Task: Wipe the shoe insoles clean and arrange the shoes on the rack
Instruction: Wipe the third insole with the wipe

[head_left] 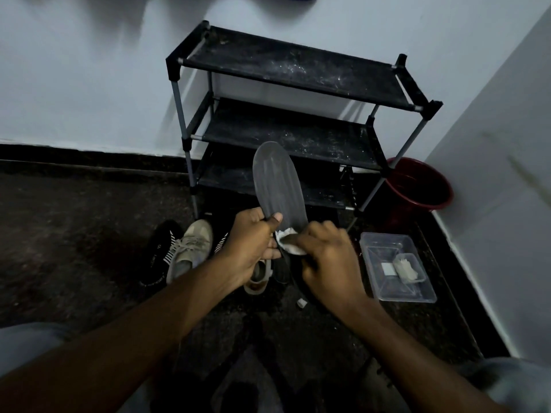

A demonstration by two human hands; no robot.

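Grey and long, the flat shoe insole [278, 183] was held upright in the air in front of the lowest shelf of the black three-tier fabric-and-tube shoe rack [298, 70]. Its heel end was gripped by the left hand [250, 248], with the thumb laid across its face. A crumpled white wipe [287, 236] was pinched in the curled fingers of the right hand [328, 257] and pressed to the insole beside that grip, so the two hands were close together.

Below them, on the dark speckled floor [74, 234], a beige lace-up sneaker [190, 248] and a black slip-on shoe with white stripes [158, 254] were lying. No shoe was seen on the rack. A clear plastic container [396, 266] was set to the right, with a red bucket [417, 186] beyond it.

Since only the heel was held, the insole could be bent or flicked loose by a hard stroke toward the unsupported toe. The shelves looked dusty, so wiped shoes could be dirtied there.
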